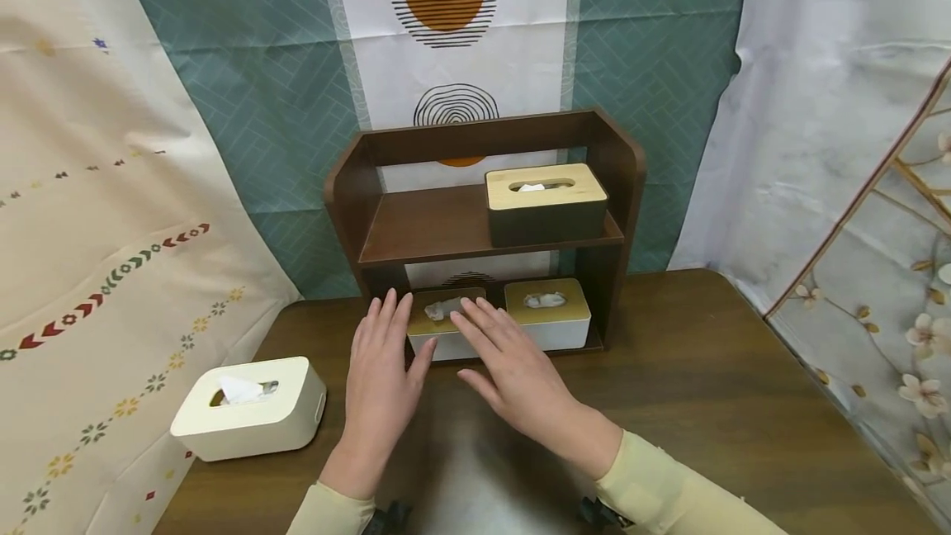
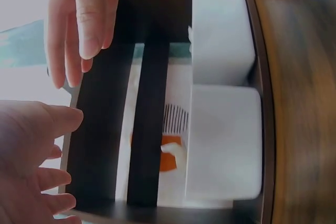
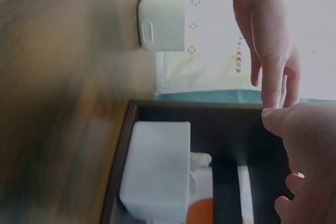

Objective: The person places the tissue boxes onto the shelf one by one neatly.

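Observation:
My left hand (image 1: 382, 382) and right hand (image 1: 523, 378) are held in front of a dark brown two-tier shelf (image 1: 427, 221), fingers extended and nothing held. In the head view they overlap the lower-left tissue box (image 1: 446, 345), white with a gold-toned lid. Beside it on the lower tier stands a similar white tissue box (image 1: 553, 333). Up on the upper tier, at the right, sits a dark tissue box (image 1: 550, 221) with a light wooden lid. The left wrist view shows both hands apart from the two white boxes.
On the table's left side lies a cream tissue box (image 1: 248, 428), a tissue poking out of its slot. The brown wooden table (image 1: 691, 386) extends to the right of the shelf. Patterned cloth (image 1: 275, 106) hangs behind, with more fabric along both sides.

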Action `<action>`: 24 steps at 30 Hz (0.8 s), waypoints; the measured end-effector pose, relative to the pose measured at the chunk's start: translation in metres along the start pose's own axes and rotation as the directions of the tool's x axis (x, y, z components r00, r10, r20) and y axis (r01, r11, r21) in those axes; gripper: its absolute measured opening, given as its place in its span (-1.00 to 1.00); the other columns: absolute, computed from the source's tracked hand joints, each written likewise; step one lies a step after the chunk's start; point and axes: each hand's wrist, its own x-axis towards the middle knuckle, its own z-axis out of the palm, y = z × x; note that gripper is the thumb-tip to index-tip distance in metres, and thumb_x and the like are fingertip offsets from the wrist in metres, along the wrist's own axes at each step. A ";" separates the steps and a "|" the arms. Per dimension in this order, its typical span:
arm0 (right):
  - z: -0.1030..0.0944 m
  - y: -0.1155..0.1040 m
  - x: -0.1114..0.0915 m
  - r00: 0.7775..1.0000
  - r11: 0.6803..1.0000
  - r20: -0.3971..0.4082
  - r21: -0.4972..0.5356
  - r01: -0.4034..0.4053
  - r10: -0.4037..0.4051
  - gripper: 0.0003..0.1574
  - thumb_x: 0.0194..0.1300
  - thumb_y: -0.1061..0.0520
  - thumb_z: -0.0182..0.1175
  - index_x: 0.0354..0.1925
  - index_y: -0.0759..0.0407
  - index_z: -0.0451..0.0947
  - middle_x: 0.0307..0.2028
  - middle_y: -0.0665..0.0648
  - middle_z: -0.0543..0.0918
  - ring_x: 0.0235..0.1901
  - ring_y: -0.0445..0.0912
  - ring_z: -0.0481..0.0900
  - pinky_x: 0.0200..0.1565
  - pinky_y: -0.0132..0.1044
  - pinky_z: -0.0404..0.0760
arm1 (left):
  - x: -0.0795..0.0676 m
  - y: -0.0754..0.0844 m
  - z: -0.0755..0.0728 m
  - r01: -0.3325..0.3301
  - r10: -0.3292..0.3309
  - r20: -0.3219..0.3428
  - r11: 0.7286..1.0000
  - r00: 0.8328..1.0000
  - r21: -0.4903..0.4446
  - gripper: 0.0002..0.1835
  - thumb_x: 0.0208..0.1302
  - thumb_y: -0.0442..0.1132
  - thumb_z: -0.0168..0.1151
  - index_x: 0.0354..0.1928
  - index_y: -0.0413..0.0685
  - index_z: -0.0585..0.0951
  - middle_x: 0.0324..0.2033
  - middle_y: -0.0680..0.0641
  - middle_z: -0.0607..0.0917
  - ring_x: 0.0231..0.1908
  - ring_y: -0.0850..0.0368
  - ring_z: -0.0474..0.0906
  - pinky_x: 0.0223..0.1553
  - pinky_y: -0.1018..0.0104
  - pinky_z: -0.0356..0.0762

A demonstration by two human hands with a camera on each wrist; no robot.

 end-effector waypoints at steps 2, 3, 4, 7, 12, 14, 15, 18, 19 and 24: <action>0.005 -0.004 0.000 1.000 1.000 0.012 0.009 -0.005 0.005 -0.04 0.55 0.02 0.45 0.70 0.16 0.27 0.69 0.18 0.27 0.70 0.08 0.15 0.63 0.09 0.18 | -0.004 -0.005 -0.003 0.014 -0.014 0.013 1.000 1.000 0.012 -0.19 0.47 -0.17 0.53 0.63 -0.24 0.40 0.62 -0.34 0.35 0.66 -0.36 0.15 0.63 -0.31 0.05; 0.008 -0.006 0.000 1.000 1.000 0.017 0.013 -0.006 0.005 -0.04 0.55 0.01 0.45 0.70 0.16 0.26 0.70 0.17 0.25 0.69 0.09 0.16 0.63 0.10 0.18 | -0.005 -0.008 -0.004 0.019 -0.019 0.015 1.000 1.000 0.015 -0.19 0.47 -0.17 0.53 0.63 -0.24 0.39 0.63 -0.34 0.35 0.66 -0.36 0.14 0.64 -0.31 0.04; 0.010 -0.007 0.001 1.000 1.000 0.018 0.018 -0.004 0.003 -0.04 0.55 0.01 0.44 0.70 0.17 0.26 0.70 0.17 0.25 0.69 0.10 0.16 0.63 0.11 0.19 | -0.007 -0.010 -0.006 0.024 -0.024 0.017 1.000 1.000 0.017 -0.19 0.48 -0.17 0.52 0.63 -0.24 0.39 0.63 -0.35 0.34 0.66 -0.36 0.14 0.64 -0.31 0.02; 0.019 -0.011 0.003 1.000 1.000 0.027 0.018 0.011 -0.012 -0.04 0.57 -0.01 0.43 0.71 0.16 0.25 0.70 0.18 0.24 0.68 0.12 0.18 0.62 0.12 0.20 | -0.011 -0.019 -0.011 0.031 -0.031 0.006 0.999 0.999 0.027 -0.20 0.48 -0.18 0.52 0.63 -0.25 0.40 0.62 -0.37 0.34 0.65 -0.39 0.14 0.63 -0.33 0.03; 0.033 -0.018 0.007 0.998 0.999 0.054 0.006 0.033 -0.033 -0.04 0.57 -0.06 0.42 0.71 0.13 0.26 0.70 0.17 0.24 0.70 0.10 0.15 0.62 0.10 0.21 | -0.017 -0.035 -0.019 0.042 -0.041 -0.031 0.998 0.999 0.042 -0.22 0.45 -0.22 0.53 0.60 -0.27 0.42 0.60 -0.41 0.36 0.62 -0.46 0.17 0.58 -0.42 0.09; 0.037 -0.021 0.009 0.997 0.999 0.067 0.008 0.039 -0.039 -0.04 0.57 -0.06 0.42 0.71 0.13 0.25 0.71 0.17 0.23 0.70 0.10 0.15 0.62 0.11 0.21 | -0.019 -0.041 -0.022 0.049 -0.047 -0.040 0.998 0.998 0.046 -0.22 0.44 -0.23 0.53 0.59 -0.29 0.43 0.59 -0.43 0.36 0.62 -0.48 0.18 0.56 -0.45 0.11; 0.040 -0.023 0.010 0.996 0.999 0.072 0.010 0.042 -0.043 -0.03 0.57 -0.06 0.42 0.71 0.13 0.25 0.71 0.18 0.24 0.70 0.11 0.15 0.62 0.13 0.22 | -0.020 -0.044 -0.024 0.053 -0.051 -0.042 0.998 0.998 0.046 -0.22 0.44 -0.23 0.53 0.59 -0.30 0.43 0.59 -0.44 0.36 0.61 -0.49 0.18 0.56 -0.46 0.11; 0.046 -0.027 0.011 0.994 0.999 0.100 0.015 0.042 -0.044 -0.03 0.58 -0.07 0.41 0.72 0.13 0.23 0.71 0.18 0.22 0.69 0.12 0.16 0.62 0.13 0.21 | -0.022 -0.052 -0.030 0.068 -0.066 -0.050 0.996 0.997 0.049 -0.24 0.44 -0.25 0.52 0.58 -0.30 0.44 0.58 -0.45 0.36 0.61 -0.51 0.17 0.55 -0.48 0.10; 0.047 -0.028 0.012 0.993 0.999 0.111 0.015 0.041 -0.043 -0.03 0.59 -0.08 0.39 0.72 0.12 0.22 0.71 0.18 0.22 0.69 0.12 0.16 0.62 0.12 0.20 | -0.023 -0.055 -0.032 0.073 -0.071 -0.053 0.996 0.996 0.050 -0.25 0.45 -0.25 0.51 0.58 -0.30 0.44 0.58 -0.45 0.37 0.61 -0.51 0.16 0.56 -0.47 0.09; 0.054 -0.036 0.015 0.983 0.999 0.178 0.010 0.039 -0.041 -0.04 0.63 -0.13 0.33 0.74 0.10 0.18 0.73 0.17 0.18 0.71 0.09 0.12 0.64 0.09 0.16 | -0.029 -0.071 -0.041 0.112 -0.108 -0.055 0.992 0.993 0.066 -0.28 0.48 -0.24 0.48 0.57 -0.29 0.44 0.58 -0.46 0.37 0.60 -0.53 0.15 0.57 -0.45 0.06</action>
